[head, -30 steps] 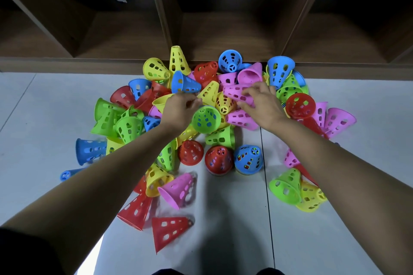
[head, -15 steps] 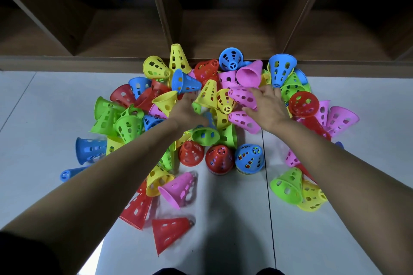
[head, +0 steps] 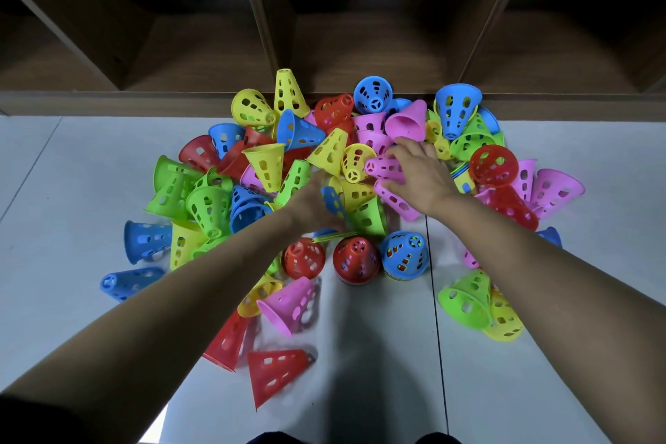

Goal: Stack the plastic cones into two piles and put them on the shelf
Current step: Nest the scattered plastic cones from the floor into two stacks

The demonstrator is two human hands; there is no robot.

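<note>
A heap of perforated plastic cones in red, yellow, green, blue and pink lies on the pale floor (head: 72, 191) before a dark wooden shelf (head: 378, 58). My left hand (head: 311, 204), blurred, reaches down in the heap's middle and grips a green cone (head: 333, 236). Only a thin strip of its rim shows under the fingers. My right hand (head: 423, 173) lies on a pink cone (head: 383, 168), fingers over it and thumb beneath. A second pink cone (head: 400, 202) lies under the palm. Short upright stacks topped red (head: 356, 258) and blue (head: 405, 256) stand at the heap's near edge.
The shelf has several open compartments split by slanted dividers (head: 263, 11). Loose cones lie apart from the heap: a red one (head: 274, 375) near me, a blue one (head: 126, 281) at the left, and green (head: 466, 299) and yellow ones at the right.
My left hand has carried the green cone from the heap's top down towards me, close to the floor. My right hand has stayed on the pink cones, shifting slightly.
</note>
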